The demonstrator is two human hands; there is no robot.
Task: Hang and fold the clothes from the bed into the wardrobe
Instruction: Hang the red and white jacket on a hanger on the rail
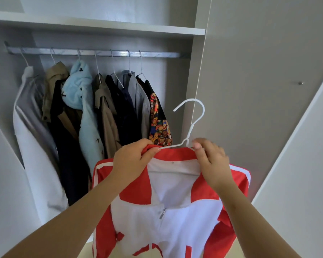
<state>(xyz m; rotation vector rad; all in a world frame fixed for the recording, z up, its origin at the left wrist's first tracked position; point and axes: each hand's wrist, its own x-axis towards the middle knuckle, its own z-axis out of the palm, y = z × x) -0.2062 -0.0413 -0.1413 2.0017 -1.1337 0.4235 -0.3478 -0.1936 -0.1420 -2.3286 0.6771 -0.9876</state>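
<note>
Two hands pinch jacket collar between fingers.

Seven loaded wire hangers crowd a metal rail under a white shelf: grey-white jacket far L, light-blue fleece nr centre, teddy-bear print top far R. Small round knob on R door panel.
</note>
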